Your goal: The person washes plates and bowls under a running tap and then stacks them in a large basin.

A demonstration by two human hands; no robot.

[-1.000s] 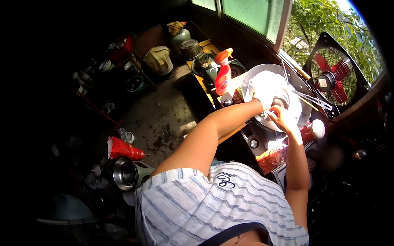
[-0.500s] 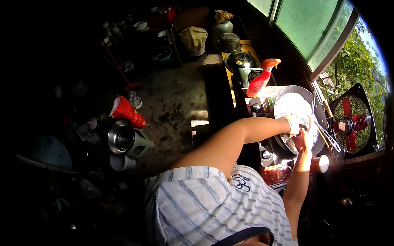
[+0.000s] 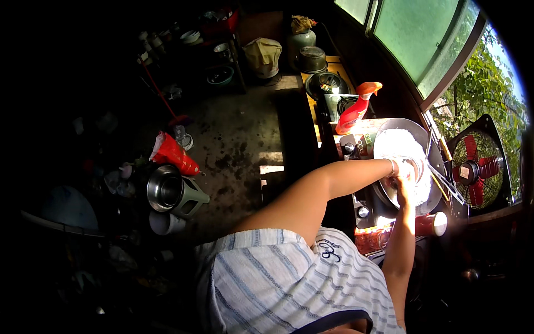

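Note:
A dark wok [image 3: 391, 125] sits on the gas stove in hard sunlight, its inside filled with glaring white whose nature I cannot tell. Both hands meet over it. My left hand [image 3: 396, 168] comes in from the left with curled fingers. Just below it, my right hand [image 3: 406, 188] closes in from the near side. Between and beyond them shows a pale round rim [image 3: 415, 166], too overexposed to name. What the fingers grip is hidden by glare. A slotted metal utensil [image 3: 451, 186] leans at the wok's right edge.
Left of the wok stands a red spray bottle [image 3: 353, 111]. Jars with red contents [image 3: 374, 238] line the near side. A fan with red blades [image 3: 473, 171] is at the window. On the floor are a steel basin [image 3: 164, 188] on a stool [image 3: 194, 197] and a red bag [image 3: 173, 155].
My right hand has shifted slightly left and closer to my left hand. The round rim between them shows paler and more to the right. The rest of the view barely shifts.

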